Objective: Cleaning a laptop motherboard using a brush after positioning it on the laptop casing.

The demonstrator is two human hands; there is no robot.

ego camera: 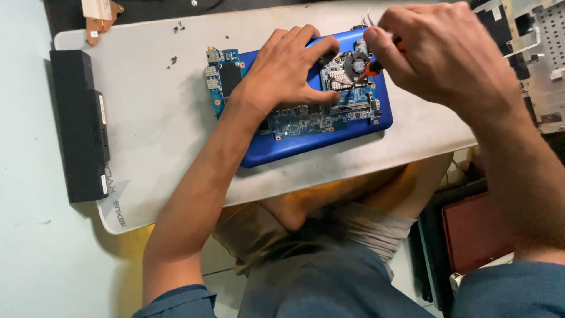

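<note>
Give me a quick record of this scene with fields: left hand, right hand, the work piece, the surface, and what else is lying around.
Left hand: left hand pressed flat on the circuit board, fingers spread.
Right hand: right hand gripping an orange-handled screwdriver, tip at the small fan.
Work piece: green-blue circuit board lying in a blue laptop shell.
Surface: grey mat on a pale table.
Nearby: black battery pack left of the mat; copper heat sink at the top left; loose screws on the mat.
</note>
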